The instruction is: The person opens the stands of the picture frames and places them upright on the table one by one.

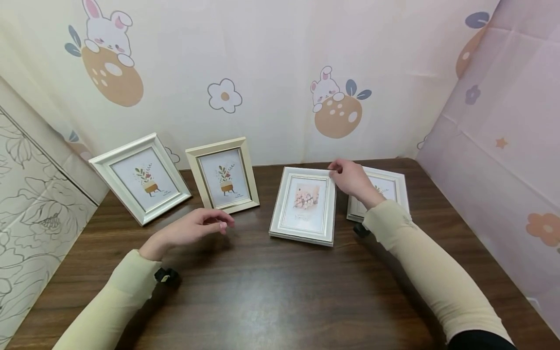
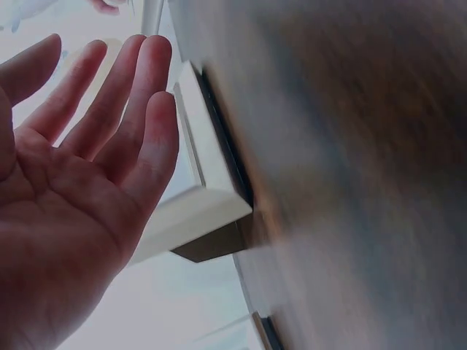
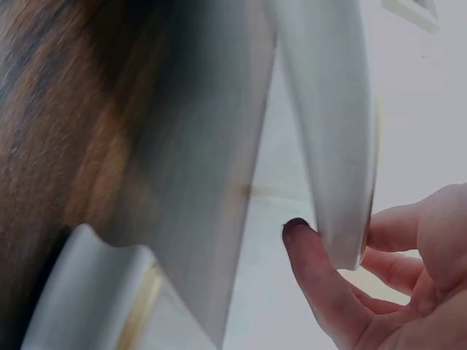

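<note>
My right hand [image 1: 355, 181] pinches the top right corner of a white picture frame [image 1: 280, 221] with a pink flower print. In the right wrist view, that frame's edge [image 3: 336, 160] sits between the thumb [image 3: 314, 266] and fingers. Another white picture frame [image 1: 395, 184] with a plant print stands behind the right wrist, partly hidden by it. My left hand [image 1: 194, 227] hovers over the table, fingers relaxed and holding nothing, in front of a cream picture frame [image 1: 251, 187]. The left wrist view has its palm [image 2: 66, 197] facing the camera.
A white picture frame [image 1: 131, 204] with a plant print stands tilted at the far left. All the frames are on a dark wooden table [image 1: 262, 291]. A curtain with rabbit prints [image 1: 271, 58] hangs behind; patterned walls [image 1: 503, 160] flank the table.
</note>
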